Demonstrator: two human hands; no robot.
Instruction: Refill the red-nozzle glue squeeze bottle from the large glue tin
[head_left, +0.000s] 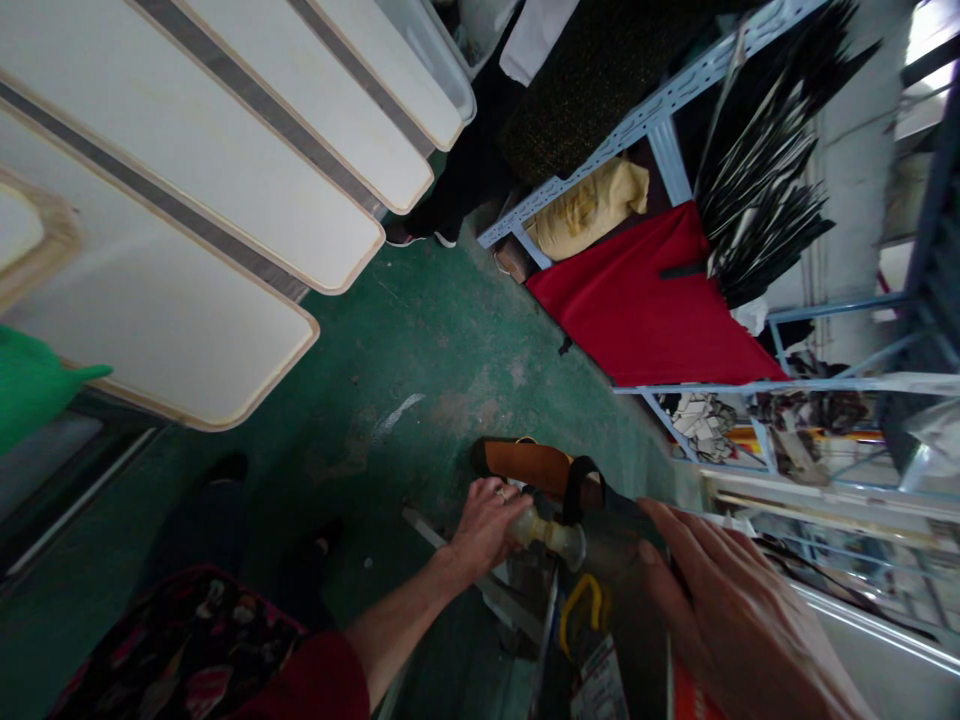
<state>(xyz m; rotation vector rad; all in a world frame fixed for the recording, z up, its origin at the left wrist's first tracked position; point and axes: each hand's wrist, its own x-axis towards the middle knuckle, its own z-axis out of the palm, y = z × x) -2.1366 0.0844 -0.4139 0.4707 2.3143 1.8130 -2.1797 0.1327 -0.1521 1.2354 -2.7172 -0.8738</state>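
My left hand (487, 525) is closed around a pale, yellowish translucent piece (553, 535) with a narrow waist and a flared end, perhaps plastic. That piece lies against a dark grey box-like body (622, 590), whose kind I cannot tell. My right hand (742, 600) is close to the camera, fingers stretched out along the edge of the dark body. Whether it presses on it is unclear. Beside the left hand lies a brown-orange curved piece (529, 462) with a black strap (581, 485). Below are a yellow hook-shaped handle (581, 605) and a printed label (602, 680).
White boards (225, 320) with tan edges stand in rows at upper left, near a green bag (34, 385). A blue metal rack (652, 115) holds a red cloth (630, 300), a tan sack (589, 210) and black strips (772, 190). Another person's legs (457, 180) show beside it.
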